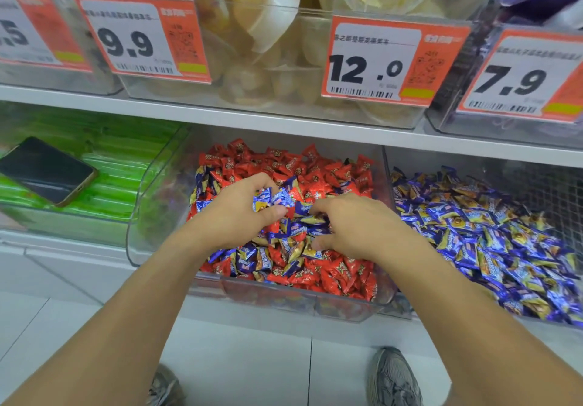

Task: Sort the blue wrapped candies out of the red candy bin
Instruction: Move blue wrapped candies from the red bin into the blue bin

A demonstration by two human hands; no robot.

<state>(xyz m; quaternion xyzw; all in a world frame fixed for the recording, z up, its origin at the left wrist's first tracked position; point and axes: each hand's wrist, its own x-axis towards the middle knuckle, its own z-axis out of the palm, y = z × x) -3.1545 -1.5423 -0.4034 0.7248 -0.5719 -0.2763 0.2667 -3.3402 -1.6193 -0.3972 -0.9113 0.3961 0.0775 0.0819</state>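
You are in the picking stage: both hands are down in the clear plastic bin of red wrapped candies (383, 292), working through the mixed patch in its middle and near part. Your left hand (235, 208) has its fingers curled around a small clutch of blue wrapped candies (273, 198), held just above the pile. Your right hand (348, 225) lies palm down with its fingers bent into the heap, tips among blue wrappers; whether it has actually closed on one you cannot tell from here.

Plenty of blue pieces remain, mostly along the left wall and across the near half, so the job looks well short of done.

The next move likely calls for carrying the gathered handful right, over the shared clear wall, into the neighbouring bin of blue and gold wrapped candies (492, 235). Lift high enough to clear that divider, and keep the grip tight so nothing drops back.

Headroom is limited by the white shelf edge (284, 127) above the far side. To the left, a dark phone (47, 170) rests on the green packets, well apart.
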